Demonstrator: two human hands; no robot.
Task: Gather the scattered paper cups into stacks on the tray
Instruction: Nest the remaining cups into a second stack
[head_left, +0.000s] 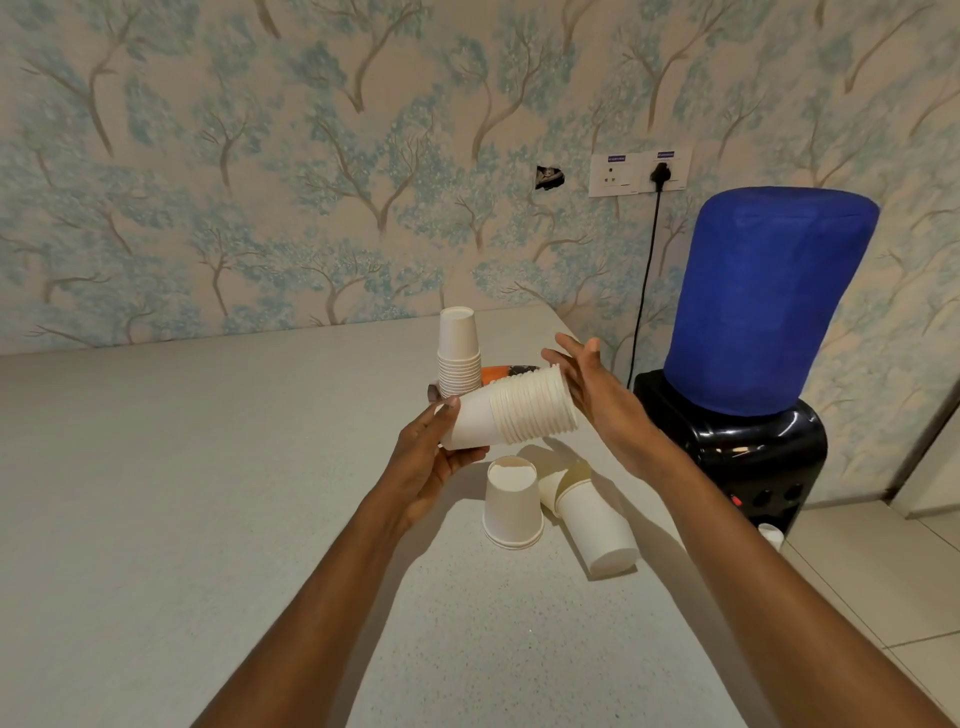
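Note:
My left hand (426, 457) grips the closed end of a long sideways stack of white paper cups (511, 413), held above the table. My right hand (597, 387) is flat and spread, its palm against the stack's open rim end. Behind them an upside-down stack of cups (458, 351) stands upright, next to a sliver of an orange tray (493, 374) that is mostly hidden. Below the held stack, one short upside-down cup stack (513, 501) stands on the table, and a few nested cups (592, 519) lie on their side beside it.
The grey speckled table (208, 493) ends at its right edge close to the cups. Right of it stands a black water dispenser (748, 457) with a blue-covered bottle (763, 301). A black cable (644, 291) hangs from a wall socket. A small white cup (771, 535) sits by the dispenser.

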